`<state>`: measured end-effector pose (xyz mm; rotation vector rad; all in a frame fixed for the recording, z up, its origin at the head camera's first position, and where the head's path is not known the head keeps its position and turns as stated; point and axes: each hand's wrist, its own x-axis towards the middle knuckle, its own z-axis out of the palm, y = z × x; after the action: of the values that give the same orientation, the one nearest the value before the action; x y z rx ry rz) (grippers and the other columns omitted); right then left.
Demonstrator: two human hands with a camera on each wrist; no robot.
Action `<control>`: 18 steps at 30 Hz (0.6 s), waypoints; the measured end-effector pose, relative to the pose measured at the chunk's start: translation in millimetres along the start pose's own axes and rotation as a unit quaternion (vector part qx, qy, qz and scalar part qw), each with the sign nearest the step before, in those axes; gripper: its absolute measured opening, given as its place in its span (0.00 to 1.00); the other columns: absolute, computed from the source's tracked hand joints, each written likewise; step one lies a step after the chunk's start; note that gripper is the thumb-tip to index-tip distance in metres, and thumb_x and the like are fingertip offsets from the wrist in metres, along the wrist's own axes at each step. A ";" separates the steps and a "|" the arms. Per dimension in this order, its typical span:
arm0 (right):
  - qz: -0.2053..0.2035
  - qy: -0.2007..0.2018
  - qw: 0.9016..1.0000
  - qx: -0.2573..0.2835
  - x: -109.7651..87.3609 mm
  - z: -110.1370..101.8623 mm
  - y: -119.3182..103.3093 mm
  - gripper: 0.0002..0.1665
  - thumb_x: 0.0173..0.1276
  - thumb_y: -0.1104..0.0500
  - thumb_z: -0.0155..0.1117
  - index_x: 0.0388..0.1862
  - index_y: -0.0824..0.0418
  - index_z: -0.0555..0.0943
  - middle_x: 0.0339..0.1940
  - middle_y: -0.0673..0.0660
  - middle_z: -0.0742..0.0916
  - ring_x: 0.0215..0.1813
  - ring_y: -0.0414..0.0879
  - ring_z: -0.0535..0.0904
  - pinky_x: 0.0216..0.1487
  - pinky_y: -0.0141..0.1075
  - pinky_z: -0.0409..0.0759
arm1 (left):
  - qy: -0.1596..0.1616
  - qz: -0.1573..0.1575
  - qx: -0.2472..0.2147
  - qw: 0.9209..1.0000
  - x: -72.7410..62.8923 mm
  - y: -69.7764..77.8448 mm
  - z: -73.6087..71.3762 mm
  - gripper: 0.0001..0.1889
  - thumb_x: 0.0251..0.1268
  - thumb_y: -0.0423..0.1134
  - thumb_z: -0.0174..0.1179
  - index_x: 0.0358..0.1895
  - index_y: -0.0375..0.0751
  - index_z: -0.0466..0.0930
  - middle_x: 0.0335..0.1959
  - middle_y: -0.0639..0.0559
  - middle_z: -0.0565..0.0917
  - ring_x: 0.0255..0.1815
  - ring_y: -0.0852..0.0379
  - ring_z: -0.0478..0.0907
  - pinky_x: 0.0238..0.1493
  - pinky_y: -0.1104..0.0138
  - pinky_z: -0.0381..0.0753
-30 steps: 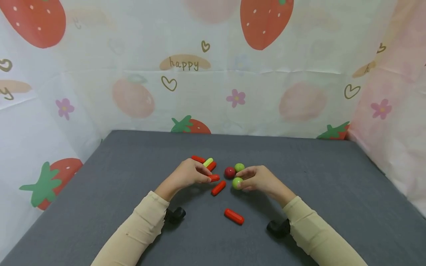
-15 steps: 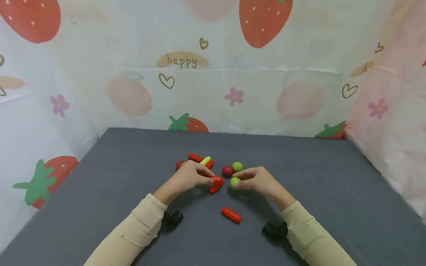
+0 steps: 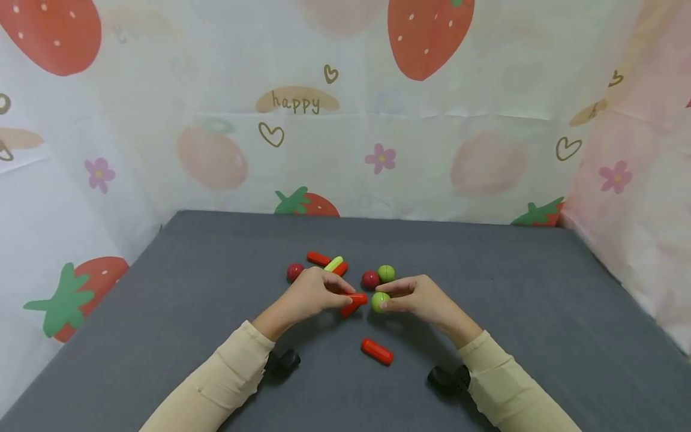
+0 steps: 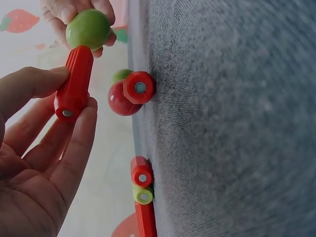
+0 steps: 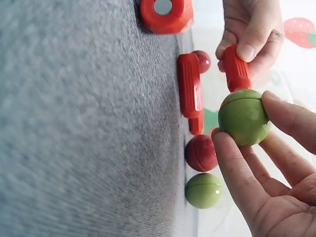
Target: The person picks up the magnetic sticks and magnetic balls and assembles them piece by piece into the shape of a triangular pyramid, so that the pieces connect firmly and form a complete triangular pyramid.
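My left hand (image 3: 310,300) pinches a red ridged magnetic stick (image 4: 76,81) between thumb and fingers, raised off the table. A silvery magnet shows at its near end. My right hand (image 3: 423,303) holds a plain green ball (image 5: 244,118) at its fingertips. Stick tip and ball meet in both wrist views, while the head view has them side by side with a narrow gap. Below the held stick another red stick (image 3: 349,311) lies on the table, partly covered in the head view. Just behind the right hand sit a red ball (image 3: 370,279) and a second green ball (image 3: 386,273).
Beyond my left hand lie a red stick (image 3: 318,258), a yellow-green stick (image 3: 333,264) and one more red stick (image 3: 341,269), beside a red ball (image 3: 294,272). Nearer me is a lone red stick (image 3: 376,351). Printed cloth (image 3: 324,156) walls the grey table (image 3: 513,288).
The left hand has brought its red stick rightward and slightly nearer, close to the green ball. The right hand keeps hold of the ball, nearly in place. The head view has shifted slightly.
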<state>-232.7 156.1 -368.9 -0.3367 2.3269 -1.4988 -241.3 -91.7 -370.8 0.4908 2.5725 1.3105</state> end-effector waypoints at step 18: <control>-0.009 -0.010 1.000 0.005 -3.2 -0.1 1.9 0.27 0.65 0.56 0.72 0.60 0.67 0.81 0.50 0.60 0.89 0.51 0.45 0.86 0.57 0.45 0.82 | -0.009 0.008 -0.006 1.000 -1.2 3.0 4.1 0.08 0.62 0.40 0.69 0.43 0.45 0.90 0.35 0.54 0.90 0.33 0.60 0.78 0.34 0.68 0.76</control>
<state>-229.9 158.2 -370.0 -0.3696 2.3047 -1.5087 -238.2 -87.5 -370.6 0.5194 2.5494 1.3200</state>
